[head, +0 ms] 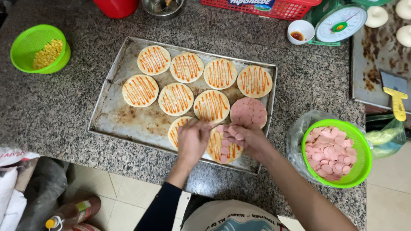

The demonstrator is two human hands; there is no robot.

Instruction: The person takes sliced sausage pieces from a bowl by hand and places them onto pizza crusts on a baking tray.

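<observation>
Looking down on a speckled granite desk (64,107) with a worn metal baking tray (128,124) lying across the middle of the frame. Holding ten small round dough bases, most of them striped with orange-red sauce; one base (248,112) at the right of the tray's middle row already covered edge to edge with pink sausage slices.

Working at the lower edge of the tray, just below centre: topping a sauced base (222,149) with sausage rounds, a few slices already lying along its left and lower edge. Right hand (248,139) hovering over that base, fingers curled around a small stack of pink slices (231,133) and fanning them out. Left hand (192,141) reaching in beside it, fingers bent down over the gap between this base and the neighbouring one (177,128); hard to tell whether pinching a slice or only steadying the dough.

Sitting at the lower right of the frame, a green plastic strainer (358,169) heaped with more sausage slices. At the upper left, a second green basket (25,47) holding yellow corn kernels. Along the top edge, a red basket, a metal bowl, a small white sauce cup and a green kitchen scale.

Judging the step as laying slices on the second base. Calling next for setting each round down flat and overlapping until the sauce is hidden, then fetching a fresh handful from the strainer.
</observation>
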